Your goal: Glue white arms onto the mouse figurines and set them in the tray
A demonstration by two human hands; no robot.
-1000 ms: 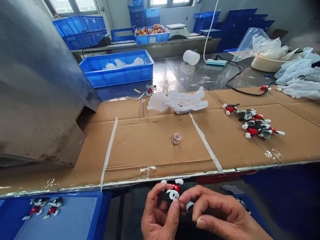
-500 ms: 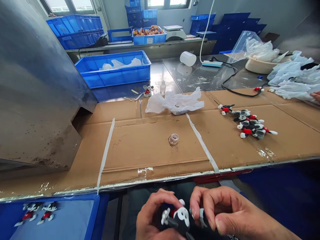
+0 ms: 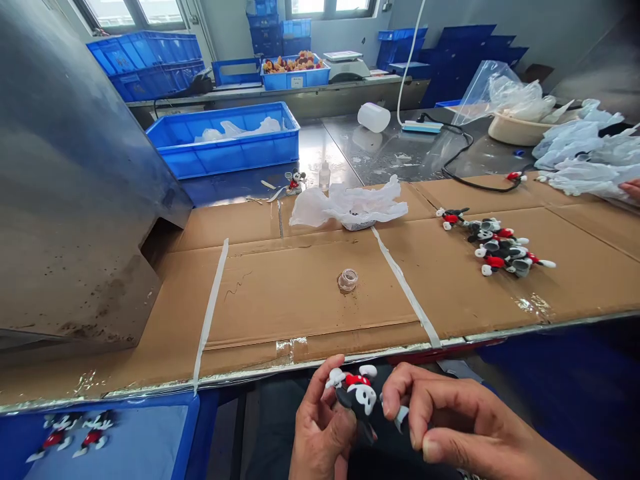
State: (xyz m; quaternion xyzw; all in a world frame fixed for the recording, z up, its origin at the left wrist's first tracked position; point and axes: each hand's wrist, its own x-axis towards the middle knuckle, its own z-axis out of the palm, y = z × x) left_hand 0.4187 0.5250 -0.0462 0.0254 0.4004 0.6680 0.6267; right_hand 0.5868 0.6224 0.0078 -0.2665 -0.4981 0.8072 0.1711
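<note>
Below the table's front edge my left hand pinches a small black, red and white mouse figure. Its white gloves point up toward the table. My right hand is curled beside it, its fingertips closed on a small white part at the figure's right side. A heap of several like figures lies on the cardboard at the right. A small clear round cap sits in the cardboard's middle.
A blue tray at lower left holds two figures. A large metal housing fills the left. Crumpled white plastic, a small bottle, a blue bin, a black cable and white bags lie farther back. Another person's fingertip shows at right.
Both hands rose back toward the table edge after dipping lower. The figure was turned in my fingers, so its face and red shorts point a different way.
</note>
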